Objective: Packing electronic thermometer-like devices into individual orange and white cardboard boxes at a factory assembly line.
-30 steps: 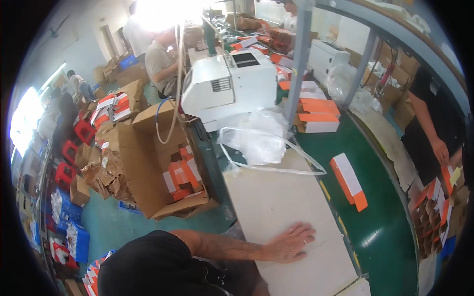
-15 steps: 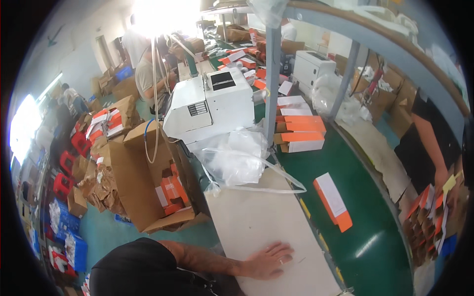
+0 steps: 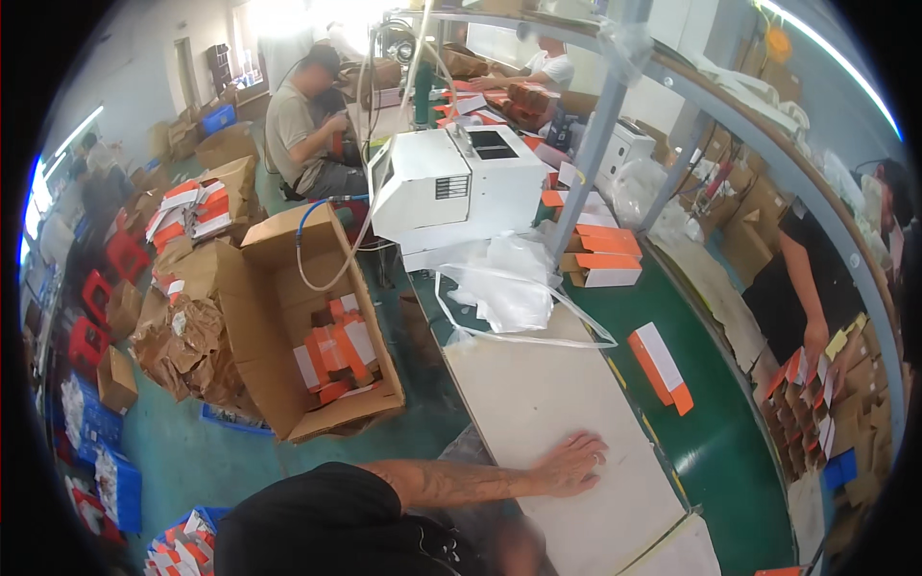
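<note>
My left hand (image 3: pixel 571 466) lies palm down on the pale tabletop (image 3: pixel 547 389), its fingers stretched out and holding nothing. The tattooed forearm comes in from a black sleeve at the lower left. At the bottom edge, above my lap, a smeared skin-coloured patch (image 3: pixel 519 552) may be my right hand; no fingers can be made out there. Beyond the left hand, clear plastic bags (image 3: pixel 504 288) with a white strap sit on the far part of the tabletop. To the right, an orange-and-white box (image 3: pixel 660 367) lies alone on the green conveyor belt (image 3: pixel 715 422).
A white machine (image 3: pixel 456 187) stands past the bags, beside a grey metal post (image 3: pixel 597 134). More orange-and-white boxes (image 3: pixel 605 254) sit on the belt. An open carton (image 3: pixel 250 326) with orange pieces is at left. Co-workers (image 3: pixel 303 125) sit behind; another person's arm (image 3: pixel 805 288) handles boxes at right.
My view has shifted, moving the machine, tabletop and belt box to the right in the picture. My left hand still rests on the tabletop, its fingers slightly more bent.
</note>
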### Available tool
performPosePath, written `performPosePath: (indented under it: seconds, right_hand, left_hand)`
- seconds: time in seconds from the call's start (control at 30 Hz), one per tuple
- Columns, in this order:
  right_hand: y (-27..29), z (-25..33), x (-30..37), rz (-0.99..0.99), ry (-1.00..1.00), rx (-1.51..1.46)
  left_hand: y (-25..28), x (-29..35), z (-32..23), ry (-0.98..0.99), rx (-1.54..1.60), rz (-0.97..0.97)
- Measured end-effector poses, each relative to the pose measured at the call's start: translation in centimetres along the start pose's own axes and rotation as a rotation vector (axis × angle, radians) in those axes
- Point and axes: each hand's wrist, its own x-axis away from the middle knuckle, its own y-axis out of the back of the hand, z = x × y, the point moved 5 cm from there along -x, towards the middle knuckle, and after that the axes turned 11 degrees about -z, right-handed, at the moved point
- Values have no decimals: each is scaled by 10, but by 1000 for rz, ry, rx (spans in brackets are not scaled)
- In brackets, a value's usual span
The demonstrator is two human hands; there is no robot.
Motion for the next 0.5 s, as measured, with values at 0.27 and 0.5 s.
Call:
performPosePath:
  seconds: [0.27, 0.5]
  right_hand:
    - [144, 101, -30, 272, -161, -770]
    - [209, 10, -226, -641, 42, -752]
  left_hand:
    - [-2, 3, 4, -14, 36, -28]
    - [-2, -7, -1, 61, 4, 85]
